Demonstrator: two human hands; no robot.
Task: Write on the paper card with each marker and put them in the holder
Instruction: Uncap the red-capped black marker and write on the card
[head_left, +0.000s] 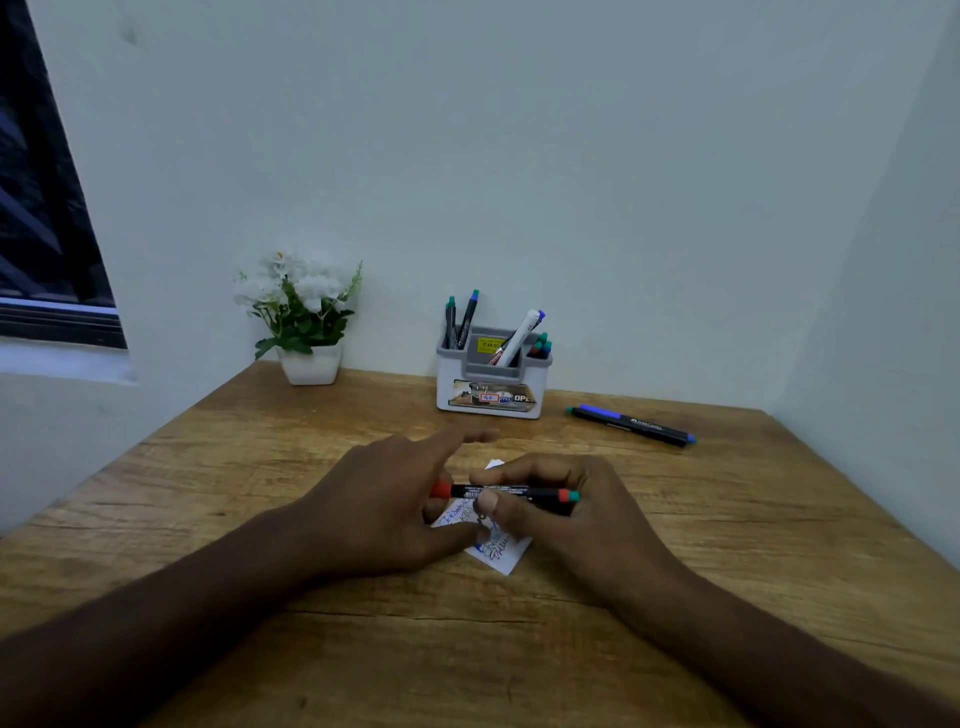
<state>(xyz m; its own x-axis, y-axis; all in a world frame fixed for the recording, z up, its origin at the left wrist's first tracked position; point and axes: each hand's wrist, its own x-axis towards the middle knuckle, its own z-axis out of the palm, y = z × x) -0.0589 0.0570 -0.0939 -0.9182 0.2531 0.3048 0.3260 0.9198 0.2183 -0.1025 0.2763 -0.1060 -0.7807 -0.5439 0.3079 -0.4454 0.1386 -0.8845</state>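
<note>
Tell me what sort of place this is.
Probably a small desk in a room corner at home or in an office: a wooden table against plain walls, a marker holder, a potted plant, and a window.
</note>
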